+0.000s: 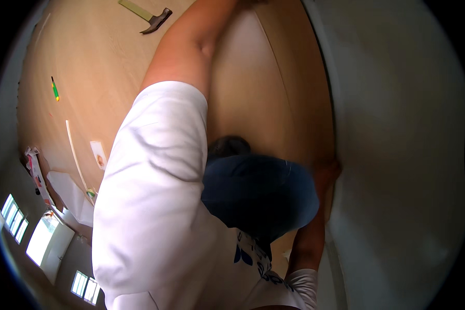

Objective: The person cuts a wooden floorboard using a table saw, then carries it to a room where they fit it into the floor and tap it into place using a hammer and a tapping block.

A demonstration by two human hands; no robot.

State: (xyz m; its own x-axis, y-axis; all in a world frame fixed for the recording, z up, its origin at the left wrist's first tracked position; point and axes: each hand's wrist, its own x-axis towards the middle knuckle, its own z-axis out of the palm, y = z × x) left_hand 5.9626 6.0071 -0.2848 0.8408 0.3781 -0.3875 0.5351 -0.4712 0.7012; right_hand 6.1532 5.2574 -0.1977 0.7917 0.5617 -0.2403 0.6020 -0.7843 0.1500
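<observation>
My left arm, in a white sleeve, stretches far ahead over a light wood-look floor [98,67]. Only a dark sliver of my left hand [256,1] shows at the top edge, so its fingers and anything in them are cut off. Down at the right, my right hand [328,169] rests at the floor's edge beside the grey wall [398,155]. Shadow and blur hide its fingers. Between my arms is a bent knee in blue jeans [258,191], with a dark shoe [230,146] just beyond it. A claw hammer [156,21] lies left of my left forearm.
On the floor at the left lie a green and yellow utility knife [55,90], a thin pale strip [75,152] and a small white card-like piece [98,155]. White sheeting [70,194] is farther left, near bright windows [15,219]. A long seam [274,51] crosses the floor near the wall.
</observation>
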